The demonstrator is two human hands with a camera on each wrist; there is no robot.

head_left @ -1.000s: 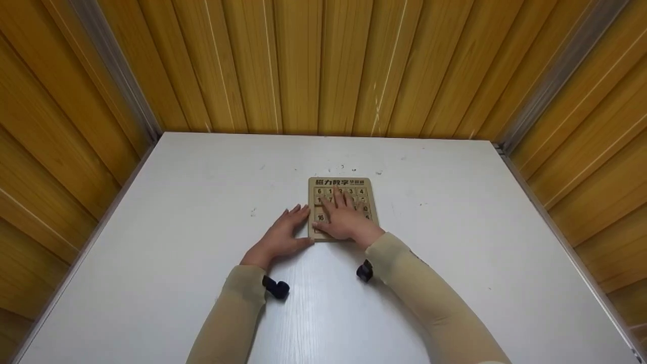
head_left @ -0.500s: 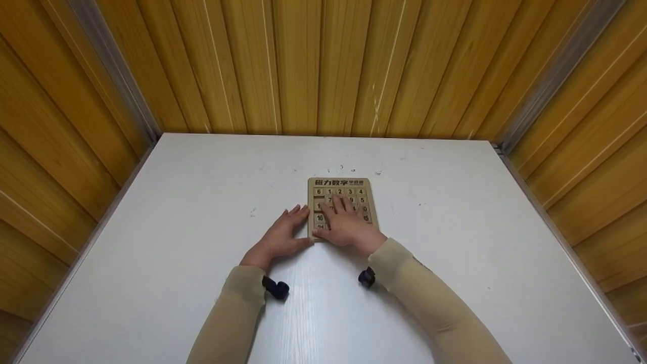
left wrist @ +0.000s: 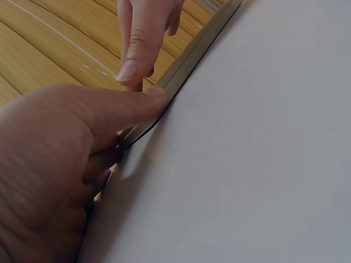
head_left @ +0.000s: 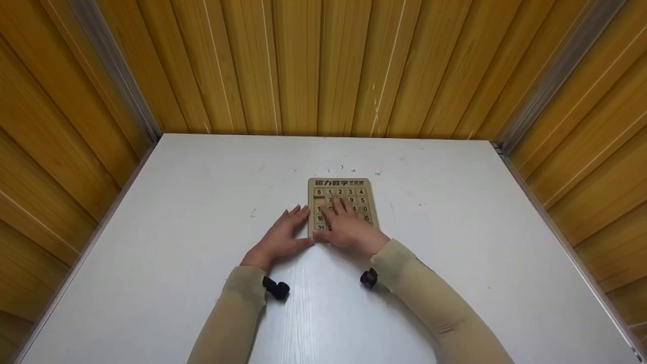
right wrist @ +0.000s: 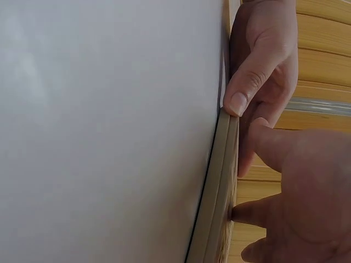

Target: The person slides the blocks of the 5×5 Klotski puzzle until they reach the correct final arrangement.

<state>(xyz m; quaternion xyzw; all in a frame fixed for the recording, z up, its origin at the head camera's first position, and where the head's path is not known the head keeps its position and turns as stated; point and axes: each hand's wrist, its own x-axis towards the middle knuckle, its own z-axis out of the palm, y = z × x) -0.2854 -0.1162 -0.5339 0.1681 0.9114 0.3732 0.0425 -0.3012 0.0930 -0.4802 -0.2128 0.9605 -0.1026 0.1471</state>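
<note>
A wooden sliding number puzzle (head_left: 339, 182) lies flat on the white table, with numbered tiles in rows and a gap at the left end of its second row. My left hand (head_left: 282, 236) rests against the puzzle's left edge, thumb at the near left corner, as the left wrist view also shows. Over the tiles spreads my right hand (head_left: 349, 227), its extended fingers reaching down to them and hiding several. In the right wrist view, the right hand's fingertip (right wrist: 237, 212) meets the puzzle's top face, while its thumb (right wrist: 263, 129) stands above the near corner.
The white table (head_left: 212, 172) surrounds the puzzle, with small dark marks beyond its far edge. Yellow wood-look panels (head_left: 303, 65) enclose the table at the back and both sides. A black wrist camera (head_left: 276, 288) sits on the left sleeve, and another (head_left: 369, 278) on the right.
A tile in the leftmost column has slid down one row, leaving the gap in the second row. My right hand has shifted slightly toward the near side; my left hand has stayed put.
</note>
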